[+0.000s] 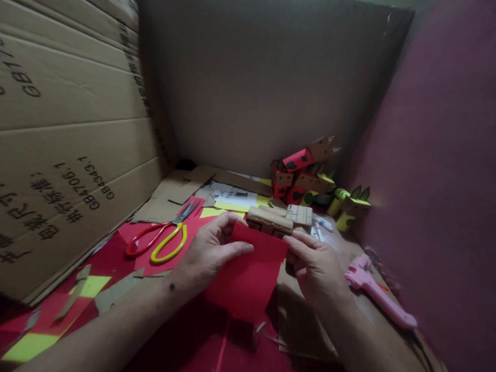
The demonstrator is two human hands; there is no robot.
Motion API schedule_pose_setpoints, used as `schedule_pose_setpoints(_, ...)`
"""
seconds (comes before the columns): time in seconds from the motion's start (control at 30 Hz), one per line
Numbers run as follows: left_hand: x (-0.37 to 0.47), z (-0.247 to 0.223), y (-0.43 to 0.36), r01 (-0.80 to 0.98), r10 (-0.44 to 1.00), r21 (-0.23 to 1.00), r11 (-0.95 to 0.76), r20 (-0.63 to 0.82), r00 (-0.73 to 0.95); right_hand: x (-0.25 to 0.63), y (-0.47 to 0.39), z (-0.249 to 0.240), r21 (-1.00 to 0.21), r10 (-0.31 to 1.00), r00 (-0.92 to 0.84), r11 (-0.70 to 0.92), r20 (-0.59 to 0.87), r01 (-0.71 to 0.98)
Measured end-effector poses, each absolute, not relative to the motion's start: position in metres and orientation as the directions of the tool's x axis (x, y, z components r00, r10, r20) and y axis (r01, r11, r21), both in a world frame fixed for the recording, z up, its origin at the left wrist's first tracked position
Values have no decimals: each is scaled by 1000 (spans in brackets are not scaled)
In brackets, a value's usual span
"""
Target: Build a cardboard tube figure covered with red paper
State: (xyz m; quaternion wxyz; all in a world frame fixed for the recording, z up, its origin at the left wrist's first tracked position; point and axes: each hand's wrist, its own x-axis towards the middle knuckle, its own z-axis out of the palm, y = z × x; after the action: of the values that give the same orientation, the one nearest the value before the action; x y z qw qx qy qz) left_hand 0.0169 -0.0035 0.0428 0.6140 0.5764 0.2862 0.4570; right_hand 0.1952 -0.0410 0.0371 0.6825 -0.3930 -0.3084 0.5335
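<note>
A piece of red paper (248, 278) hangs between my two hands. My left hand (213, 247) pinches its upper left edge, thumb in front and fingers behind. At the upper right corner, my right hand (316, 259) grips the paper between thumb and fingers. Right behind the paper's top edge sits a small brown cardboard piece (269, 219) with dark marks on its side; whether my fingertips touch it I cannot tell. To the left of my left hand lie scissors (168, 243) with one red and one yellow handle, blades partly apart.
A pink glue gun (380, 296) lies at the right. Several red and yellow cardboard animal figures (301, 177) are piled at the back. Paper and cardboard scraps (93, 286) litter the left. A large cardboard panel (71, 120) rises at left, a purple wall (448, 160) at right.
</note>
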Motion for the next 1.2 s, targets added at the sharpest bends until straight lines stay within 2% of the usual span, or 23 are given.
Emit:
schedule_pose_setpoints(0.23,22,45,-2,-237,941,969,-64,137,308,190,-48,38,-879,984,146,161,105,-448)
schedule_pose_setpoints(0.43,19,47,-2,-136,947,988,-67,106,305,188,-52,38,-880,980,130,192,150,-435)
schedule_pose_setpoints(0.57,20,49,-3,-128,950,991,-43,81,303,189,-52,36,-862,974,137,222,178,-456)
schedule_pose_setpoints(0.77,19,47,0,-170,937,985,-21,79,341,188,-52,30,-847,973,193,207,126,-490)
schedule_pose_setpoints(1.0,21,48,-1,-176,940,984,-8,67,335,189,-50,22,-890,971,199,208,136,-406)
schedule_pose_setpoints(1.2,19,46,0,-150,932,986,-67,115,344,190,-49,19,-914,968,208,207,140,-350)
